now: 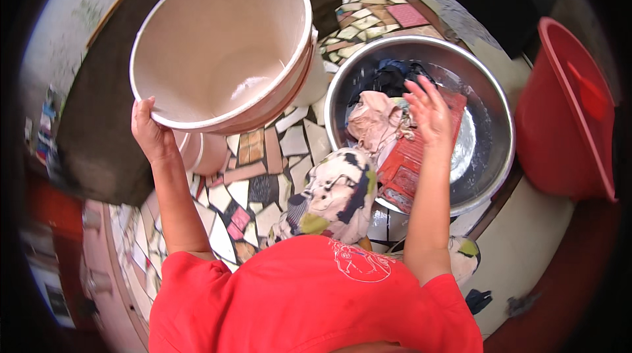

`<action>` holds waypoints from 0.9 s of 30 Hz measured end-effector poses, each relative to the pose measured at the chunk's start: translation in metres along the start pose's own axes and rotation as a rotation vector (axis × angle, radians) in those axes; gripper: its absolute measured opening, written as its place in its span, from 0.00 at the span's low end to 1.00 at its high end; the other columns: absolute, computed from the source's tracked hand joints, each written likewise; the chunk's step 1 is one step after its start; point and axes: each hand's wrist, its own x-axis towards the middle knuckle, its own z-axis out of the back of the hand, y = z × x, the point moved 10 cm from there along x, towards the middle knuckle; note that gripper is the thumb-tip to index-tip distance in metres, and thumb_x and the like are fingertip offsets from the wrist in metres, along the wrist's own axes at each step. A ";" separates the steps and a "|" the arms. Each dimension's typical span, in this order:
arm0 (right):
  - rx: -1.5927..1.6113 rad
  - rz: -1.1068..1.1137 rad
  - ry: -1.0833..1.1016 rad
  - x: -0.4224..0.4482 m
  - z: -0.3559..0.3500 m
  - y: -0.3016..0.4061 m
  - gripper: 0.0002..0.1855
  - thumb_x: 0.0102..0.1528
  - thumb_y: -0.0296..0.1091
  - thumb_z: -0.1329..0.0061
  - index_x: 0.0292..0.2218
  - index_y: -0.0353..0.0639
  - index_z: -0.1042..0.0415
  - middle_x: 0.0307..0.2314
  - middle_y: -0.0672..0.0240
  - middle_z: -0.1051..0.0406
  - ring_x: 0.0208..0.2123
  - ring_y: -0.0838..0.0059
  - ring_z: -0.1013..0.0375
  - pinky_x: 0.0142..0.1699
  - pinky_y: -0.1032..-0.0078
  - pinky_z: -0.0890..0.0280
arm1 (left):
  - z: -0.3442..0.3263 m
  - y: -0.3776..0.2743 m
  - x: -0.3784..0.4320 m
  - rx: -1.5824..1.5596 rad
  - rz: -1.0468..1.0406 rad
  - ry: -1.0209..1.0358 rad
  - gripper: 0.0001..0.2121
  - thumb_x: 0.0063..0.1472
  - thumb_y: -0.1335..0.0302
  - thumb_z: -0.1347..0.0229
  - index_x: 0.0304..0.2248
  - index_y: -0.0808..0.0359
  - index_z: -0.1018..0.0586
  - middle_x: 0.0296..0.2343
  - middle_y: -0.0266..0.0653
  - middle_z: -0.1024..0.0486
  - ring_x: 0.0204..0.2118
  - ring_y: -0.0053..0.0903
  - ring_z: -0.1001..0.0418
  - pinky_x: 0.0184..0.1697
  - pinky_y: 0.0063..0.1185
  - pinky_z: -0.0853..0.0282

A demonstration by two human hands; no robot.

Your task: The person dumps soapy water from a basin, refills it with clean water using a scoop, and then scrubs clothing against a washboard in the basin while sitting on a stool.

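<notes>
My left hand [150, 128] grips the near left rim of a large pale plastic bucket [212, 32], which leans with its mouth facing me. A little wet shine shows at its bottom. Over a wide steel basin [486, 160] my right hand [430, 111] is raised, fingers apart, holding nothing. Inside the basin, a red plastic washboard [402, 170] rests slantwise against the near rim. Beside the board lies a wet pink cloth [373, 118], and dark clothes [390, 76] sit in the water toward the far side.
A red plastic tub [558, 116] with a red item inside stands right of the basin. Smaller pale containers [205, 150] stand behind and under the bucket. The floor [291, 141] is broken-tile mosaic. A dark cloth [478, 299] lies near my right side.
</notes>
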 end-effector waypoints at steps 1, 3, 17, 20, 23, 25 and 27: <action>-0.041 0.010 -0.120 -0.007 0.023 -0.003 0.22 0.58 0.39 0.57 0.51 0.39 0.38 0.41 0.54 0.29 0.33 0.68 0.25 0.30 0.81 0.30 | 0.037 0.014 -0.005 0.034 0.074 -0.067 0.12 0.52 0.80 0.53 0.37 0.73 0.29 0.29 0.38 0.28 0.32 0.24 0.29 0.36 0.20 0.32; -0.050 -0.006 -0.151 -0.011 0.041 -0.007 0.20 0.57 0.37 0.55 0.49 0.40 0.36 0.40 0.57 0.28 0.31 0.71 0.25 0.29 0.84 0.32 | 0.097 0.053 -0.019 0.104 0.207 -0.200 0.11 0.51 0.80 0.52 0.36 0.72 0.28 0.28 0.36 0.27 0.30 0.22 0.29 0.33 0.18 0.32; -0.314 -0.010 -0.423 -0.074 0.111 0.100 0.14 0.55 0.33 0.52 0.42 0.40 0.31 0.30 0.68 0.28 0.25 0.80 0.29 0.25 0.87 0.35 | 0.297 0.351 -0.123 -0.120 0.899 -0.221 0.17 0.47 0.76 0.49 0.40 0.67 0.27 0.33 0.39 0.27 0.35 0.30 0.28 0.37 0.24 0.30; -0.358 -0.039 -0.535 -0.089 0.128 0.115 0.14 0.56 0.33 0.54 0.43 0.40 0.32 0.31 0.68 0.28 0.26 0.80 0.29 0.25 0.87 0.35 | 0.329 0.370 -0.121 0.059 0.946 -0.173 0.15 0.48 0.73 0.49 0.37 0.66 0.26 0.33 0.39 0.27 0.38 0.33 0.30 0.45 0.28 0.35; -0.444 -0.057 -0.576 -0.095 0.139 0.123 0.14 0.57 0.33 0.56 0.44 0.40 0.32 0.32 0.68 0.28 0.26 0.80 0.29 0.25 0.87 0.35 | 0.322 0.343 -0.091 0.619 0.785 0.117 0.14 0.54 0.68 0.53 0.37 0.68 0.25 0.32 0.42 0.26 0.35 0.32 0.30 0.41 0.26 0.35; -0.533 -0.071 -0.598 -0.093 0.149 0.122 0.15 0.57 0.34 0.56 0.45 0.41 0.33 0.32 0.68 0.28 0.27 0.81 0.29 0.26 0.86 0.35 | 0.291 0.311 -0.067 1.373 0.561 0.458 0.25 0.60 0.57 0.57 0.47 0.71 0.30 0.38 0.55 0.27 0.44 0.39 0.29 0.46 0.30 0.37; -0.653 -0.131 -0.568 -0.084 0.158 0.110 0.17 0.55 0.36 0.55 0.46 0.44 0.33 0.32 0.70 0.27 0.29 0.84 0.29 0.28 0.86 0.36 | 0.258 0.281 -0.057 1.776 0.490 0.458 0.27 0.61 0.54 0.56 0.48 0.70 0.31 0.41 0.55 0.28 0.46 0.43 0.31 0.48 0.30 0.37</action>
